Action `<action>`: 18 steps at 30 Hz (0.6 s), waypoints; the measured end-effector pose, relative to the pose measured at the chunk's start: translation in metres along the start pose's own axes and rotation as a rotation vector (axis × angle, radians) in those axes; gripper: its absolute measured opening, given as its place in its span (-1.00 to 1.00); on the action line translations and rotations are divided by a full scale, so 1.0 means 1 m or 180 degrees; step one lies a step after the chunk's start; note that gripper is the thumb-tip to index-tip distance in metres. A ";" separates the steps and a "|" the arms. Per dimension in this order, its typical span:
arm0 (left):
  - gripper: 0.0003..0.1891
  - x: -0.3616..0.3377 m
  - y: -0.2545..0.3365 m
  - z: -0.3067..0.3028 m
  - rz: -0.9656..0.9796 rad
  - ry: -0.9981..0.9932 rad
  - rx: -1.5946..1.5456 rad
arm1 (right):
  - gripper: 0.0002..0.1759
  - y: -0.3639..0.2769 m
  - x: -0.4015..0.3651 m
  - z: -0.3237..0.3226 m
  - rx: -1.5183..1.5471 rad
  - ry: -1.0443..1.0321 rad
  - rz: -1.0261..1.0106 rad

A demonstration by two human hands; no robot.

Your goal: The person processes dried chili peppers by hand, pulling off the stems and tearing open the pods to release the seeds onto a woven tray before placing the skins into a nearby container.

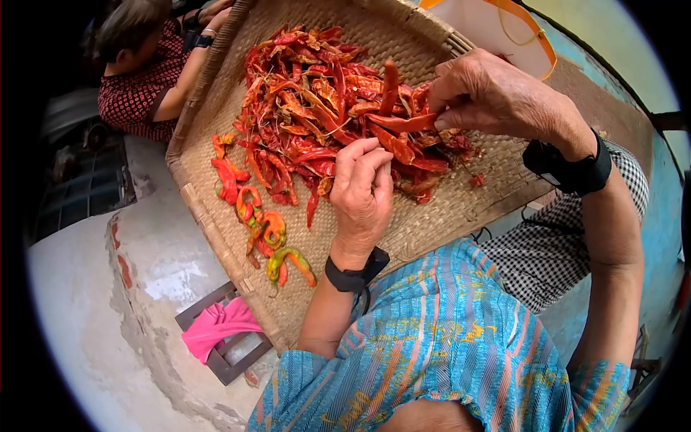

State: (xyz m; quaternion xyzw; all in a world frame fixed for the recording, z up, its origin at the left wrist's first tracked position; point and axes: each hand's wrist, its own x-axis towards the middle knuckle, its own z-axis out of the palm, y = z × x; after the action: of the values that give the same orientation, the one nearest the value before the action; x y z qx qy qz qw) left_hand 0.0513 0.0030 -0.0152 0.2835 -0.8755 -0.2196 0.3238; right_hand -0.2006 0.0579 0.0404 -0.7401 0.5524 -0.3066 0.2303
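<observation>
A heap of dried red chili peppers [299,93] lies on a woven basket tray [209,180]. My right hand [497,97] is above the heap's right side, with thumb and fingers pinching one end of a long red chili pepper [407,123]. At the near edge of the heap, my left hand [362,191] has its fingers curled inward. Its fingertips are beside another red chili pepper [392,142]; whether they grip anything is hidden. Several orange and green twisted peppers [273,230] lie apart from the heap, left of my left hand.
Another person [147,79] in a patterned red top sits at the upper left, a hand by the tray's rim. A white bucket with an orange rim [497,36] stands beyond the right corner. Below the tray, a pink cloth [219,327] lies over a dark stool [248,353].
</observation>
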 end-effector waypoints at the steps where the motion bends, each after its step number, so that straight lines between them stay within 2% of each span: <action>1: -0.79 0.000 0.001 -0.001 0.0051 0.0059 0.0004 | -0.80 -0.001 0.000 -0.002 -0.0003 -0.0189 0.0003; 2: -0.80 0.000 0.002 -0.001 0.0098 0.0124 0.0008 | -0.80 -0.002 -0.001 -0.004 -0.0003 -0.0184 0.0007; 4: -0.80 0.002 0.004 -0.003 0.0278 0.0216 0.0063 | -0.77 -0.003 -0.001 -0.009 0.1143 0.0046 -0.0018; 6: -0.79 0.003 0.005 -0.007 0.0467 0.0308 0.0122 | -0.67 0.001 -0.001 -0.018 0.1023 0.0248 0.0208; 8: -0.84 0.000 0.005 -0.011 -0.0185 0.0377 -0.0582 | -0.66 0.029 -0.003 -0.021 0.1095 0.0579 0.0039; 9: -0.88 0.002 0.009 -0.013 -0.0289 0.0411 -0.1030 | -0.76 0.013 -0.002 -0.037 0.0456 0.0817 0.0094; 10: -0.88 0.003 0.008 -0.015 -0.0281 0.0413 -0.1031 | -0.74 0.011 -0.002 -0.039 0.0471 0.1095 0.0215; 12: -0.87 0.005 0.005 -0.022 -0.0589 0.0558 -0.1856 | -0.75 -0.008 -0.008 -0.052 0.1116 0.1176 0.1310; 13: -0.86 0.005 0.007 -0.026 -0.0694 0.0610 -0.2199 | -0.76 0.002 -0.004 -0.048 0.1141 0.1581 0.1158; 14: -0.86 0.007 0.007 -0.028 -0.0689 0.0610 -0.2196 | -0.80 0.026 -0.012 -0.047 0.0141 0.1648 0.0615; 16: -0.84 0.009 0.006 -0.032 -0.0650 0.0677 -0.2735 | -0.62 0.054 -0.015 -0.033 -0.1000 0.2708 0.0217; 18: -0.82 0.011 0.006 -0.035 -0.0593 0.0560 -0.2915 | -0.45 0.072 -0.016 -0.029 -0.2290 0.2826 -0.0584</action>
State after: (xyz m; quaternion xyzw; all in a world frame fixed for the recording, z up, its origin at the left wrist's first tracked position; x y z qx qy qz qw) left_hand 0.0666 -0.0063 0.0173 0.2065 -0.6288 -0.5862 0.4673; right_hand -0.2733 0.0526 0.0090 -0.6171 0.5992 -0.3994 -0.3172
